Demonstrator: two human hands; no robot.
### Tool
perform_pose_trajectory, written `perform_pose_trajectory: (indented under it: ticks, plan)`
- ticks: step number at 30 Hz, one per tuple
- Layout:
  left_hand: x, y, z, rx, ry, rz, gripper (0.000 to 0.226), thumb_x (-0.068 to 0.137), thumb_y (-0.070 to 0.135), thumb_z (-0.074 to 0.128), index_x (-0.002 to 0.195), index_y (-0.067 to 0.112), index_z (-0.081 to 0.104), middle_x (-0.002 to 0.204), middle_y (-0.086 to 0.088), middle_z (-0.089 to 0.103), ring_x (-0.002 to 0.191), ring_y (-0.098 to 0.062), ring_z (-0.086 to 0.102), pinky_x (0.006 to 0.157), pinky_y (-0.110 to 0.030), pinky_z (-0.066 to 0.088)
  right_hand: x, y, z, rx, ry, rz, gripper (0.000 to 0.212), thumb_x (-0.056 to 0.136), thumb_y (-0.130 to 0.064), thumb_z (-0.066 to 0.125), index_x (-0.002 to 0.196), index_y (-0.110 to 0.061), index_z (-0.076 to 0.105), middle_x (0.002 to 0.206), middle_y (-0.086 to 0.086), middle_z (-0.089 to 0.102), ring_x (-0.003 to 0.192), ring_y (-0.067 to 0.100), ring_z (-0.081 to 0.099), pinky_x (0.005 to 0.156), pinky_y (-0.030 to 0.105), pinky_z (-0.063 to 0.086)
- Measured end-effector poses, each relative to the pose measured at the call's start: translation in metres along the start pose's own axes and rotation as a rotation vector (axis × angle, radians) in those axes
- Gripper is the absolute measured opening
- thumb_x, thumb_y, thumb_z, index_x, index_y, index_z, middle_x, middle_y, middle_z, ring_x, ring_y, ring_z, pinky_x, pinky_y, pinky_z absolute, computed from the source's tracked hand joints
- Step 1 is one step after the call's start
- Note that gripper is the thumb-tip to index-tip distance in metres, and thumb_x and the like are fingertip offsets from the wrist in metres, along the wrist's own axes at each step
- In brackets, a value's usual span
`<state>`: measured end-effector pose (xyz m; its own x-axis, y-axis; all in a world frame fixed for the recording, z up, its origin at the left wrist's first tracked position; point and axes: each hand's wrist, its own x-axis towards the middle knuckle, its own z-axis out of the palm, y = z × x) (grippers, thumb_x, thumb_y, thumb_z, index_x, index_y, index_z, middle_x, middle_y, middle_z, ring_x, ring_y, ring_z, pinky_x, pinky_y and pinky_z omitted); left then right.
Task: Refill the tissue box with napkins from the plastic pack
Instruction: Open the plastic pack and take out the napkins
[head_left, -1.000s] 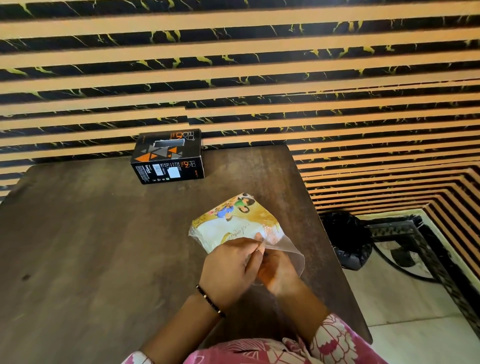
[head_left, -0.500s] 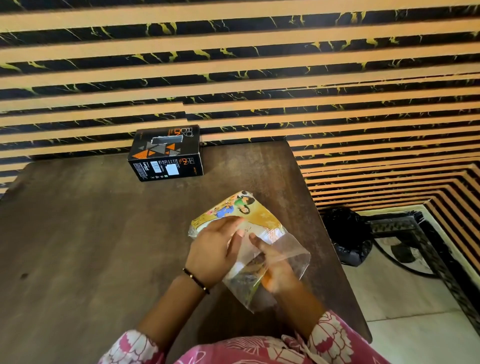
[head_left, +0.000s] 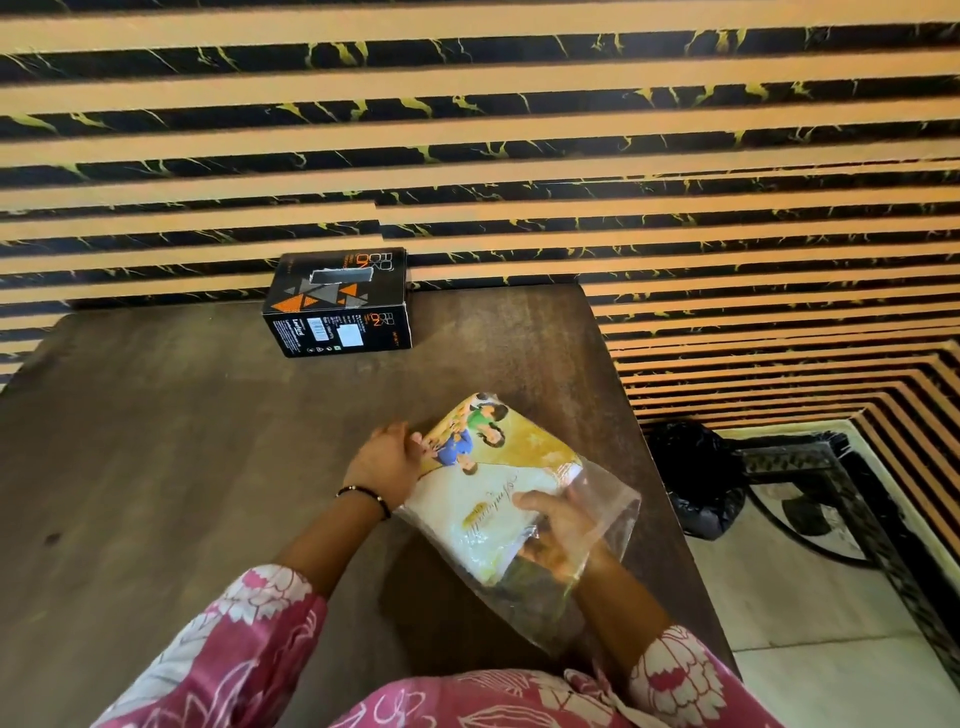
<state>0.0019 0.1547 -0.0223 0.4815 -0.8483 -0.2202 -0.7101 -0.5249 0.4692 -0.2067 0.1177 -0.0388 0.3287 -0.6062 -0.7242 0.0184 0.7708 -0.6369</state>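
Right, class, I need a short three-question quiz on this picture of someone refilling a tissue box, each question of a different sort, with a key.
1. True or false: the tissue box is in the person's hands.
2. Which hand reaches into the open end of the plastic pack? A) left hand B) right hand
3. Fill in: the box stands at the table's far edge, near the striped ____.

Key: 1 false; 2 B; 3 wall.
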Motion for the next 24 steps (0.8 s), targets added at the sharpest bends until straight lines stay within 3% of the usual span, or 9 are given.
perform_pose_trajectory:
  ticks: [2,4,6,9,12,17,21,24]
  plan:
    - [0.002,-0.001,-0.002,-0.106,-0.063,-0.044,0.033,0.096,0.023,0.038,0.1,-0.001,0.06,0.1,-0.023,0.065,0.094,-0.037,0.057,0.077,-0.037,0.042,-0.003,-0.004,-0.003,0.065,-0.013,0.036,0.061,0.065,-0.009,0.077,0.122,-0.014,0.053,0.118,0.011,0.063,0.106,0.032,0.06,0.08,0.046,0.053]
    - [-0.001,0.001,0.0,-0.166,-0.091,-0.038,0.03,0.094,0.02,0.043,0.086,-0.003,0.062,0.079,-0.017,0.062,0.079,-0.032,0.055,0.064,-0.032,0.038,-0.002,-0.006,-0.003,0.097,-0.046,-0.038,0.068,0.057,-0.013,0.084,0.119,-0.016,0.056,0.121,0.013,0.063,0.108,0.033,0.061,0.078,0.049,0.054]
    - [-0.005,0.002,0.003,-0.193,-0.057,-0.041,0.025,0.091,0.017,0.048,0.081,0.0,0.063,0.069,-0.01,0.056,0.071,-0.028,0.051,0.055,-0.029,0.033,-0.005,-0.006,-0.003,0.053,-0.066,-0.108,0.062,0.065,-0.006,0.08,0.121,-0.014,0.053,0.12,0.014,0.063,0.109,0.033,0.06,0.07,0.047,0.055]
    - [-0.01,-0.001,0.005,-0.269,0.014,-0.102,0.016,0.088,0.018,0.055,0.085,0.007,0.067,0.072,-0.005,0.058,0.073,-0.023,0.052,0.063,-0.026,0.035,-0.006,-0.007,-0.004,0.014,-0.087,-0.071,0.055,0.079,0.004,0.065,0.129,-0.01,0.047,0.122,0.016,0.059,0.11,0.036,0.058,0.069,0.045,0.053]
    - [-0.015,-0.01,0.001,-0.292,0.091,-0.163,0.015,0.087,0.016,0.057,0.082,0.006,0.067,0.072,-0.007,0.059,0.074,-0.027,0.055,0.065,-0.026,0.035,-0.014,-0.01,-0.012,-0.083,-0.083,-0.124,0.048,0.081,0.002,0.062,0.127,-0.008,0.049,0.105,0.011,0.065,0.086,0.024,0.069,0.061,0.036,0.057]
    - [-0.02,-0.035,-0.012,-0.234,0.184,-0.19,0.016,0.086,0.01,0.053,0.088,0.003,0.068,0.086,-0.021,0.067,0.086,-0.039,0.06,0.066,-0.029,0.037,-0.028,-0.029,-0.037,-0.288,-0.146,-0.186,0.056,0.081,0.001,0.058,0.12,-0.037,0.043,0.113,0.0,0.066,0.104,0.027,0.063,0.07,0.041,0.054]
    - [-0.024,-0.045,-0.018,-0.169,0.176,-0.192,0.018,0.087,0.014,0.052,0.092,0.006,0.067,0.084,-0.016,0.067,0.072,-0.028,0.052,0.065,-0.031,0.039,-0.033,-0.035,-0.053,-0.327,-0.151,-0.14,0.052,0.083,-0.004,0.061,0.12,-0.035,0.043,0.115,0.002,0.064,0.104,0.028,0.062,0.072,0.044,0.054]
    - [-0.027,-0.035,-0.015,-0.153,0.13,-0.123,0.026,0.088,0.026,0.054,0.107,0.009,0.058,0.095,-0.013,0.068,0.082,-0.031,0.059,0.068,-0.032,0.043,-0.033,-0.031,-0.052,-0.302,-0.135,-0.117,0.052,0.083,-0.013,0.065,0.124,-0.033,0.04,0.116,0.004,0.064,0.103,0.028,0.063,0.071,0.046,0.055]
